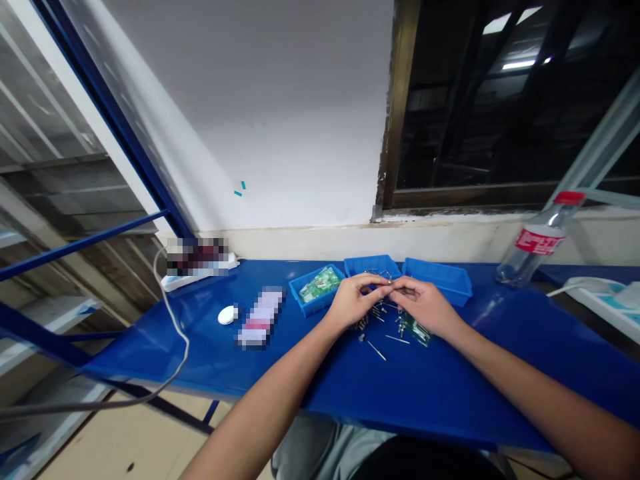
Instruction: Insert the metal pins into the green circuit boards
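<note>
One small metal piece is found at the meeting point of the two hands, above the blue table. Left hand and right hand have their fingertips brought together, and both appear pinched on this piece; its exact form is too small to determine, and which finger bears the load cannot be told. Step in hand, as judged: close fingertip work on the piece, consistent with joining or adjusting small hardware. The next move is judged to call for a steady pinch from one side while the other turns, presses or lets go, with care that nothing drops among the loose parts below. Beneath and just beside the hands lie scattered metal parts, with a thin rod apart from them toward the near edge. A green packet lies under the right hand, partly covered by it. Beyond, three blue trays are noted: the left tray contains green packets, the middle tray shows metal pieces, and the right tray stands near the wall. Farther out on the table, a white oval object sits to the left and a clear bottle stands well to the right.
</note>
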`<state>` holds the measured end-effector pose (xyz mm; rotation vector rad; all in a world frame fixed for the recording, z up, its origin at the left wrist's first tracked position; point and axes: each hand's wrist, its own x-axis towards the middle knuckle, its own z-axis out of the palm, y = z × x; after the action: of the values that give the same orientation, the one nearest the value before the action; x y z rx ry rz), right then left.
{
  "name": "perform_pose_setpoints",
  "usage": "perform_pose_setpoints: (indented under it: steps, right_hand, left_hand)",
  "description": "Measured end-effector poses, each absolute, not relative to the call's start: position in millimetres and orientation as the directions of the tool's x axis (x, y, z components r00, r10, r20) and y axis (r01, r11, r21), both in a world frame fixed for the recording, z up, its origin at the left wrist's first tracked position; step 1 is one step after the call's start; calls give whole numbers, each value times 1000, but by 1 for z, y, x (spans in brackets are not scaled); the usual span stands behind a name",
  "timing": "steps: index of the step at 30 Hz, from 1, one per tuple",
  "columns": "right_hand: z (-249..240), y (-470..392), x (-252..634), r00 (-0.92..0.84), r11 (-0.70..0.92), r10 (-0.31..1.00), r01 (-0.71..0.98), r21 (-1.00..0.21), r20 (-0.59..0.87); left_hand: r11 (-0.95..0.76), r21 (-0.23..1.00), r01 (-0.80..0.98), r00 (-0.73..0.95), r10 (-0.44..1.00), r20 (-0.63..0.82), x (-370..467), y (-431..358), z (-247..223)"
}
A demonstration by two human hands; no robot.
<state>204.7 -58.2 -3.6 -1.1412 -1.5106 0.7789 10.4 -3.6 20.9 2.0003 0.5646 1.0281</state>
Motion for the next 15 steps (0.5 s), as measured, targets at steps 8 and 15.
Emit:
perform_pose_setpoints:
  steps: [8, 15]
  right_hand:
    - [2, -58, 207, 45, 344, 932, 197, -918, 359]
    - [3, -58, 208, 51, 324, 939, 205, -923, 341]
  left_hand:
    - [-628, 778, -40, 602, 606, 520, 9, -2, 22]
    - [-617, 787, -29, 607, 615, 504, 9, -3, 22]
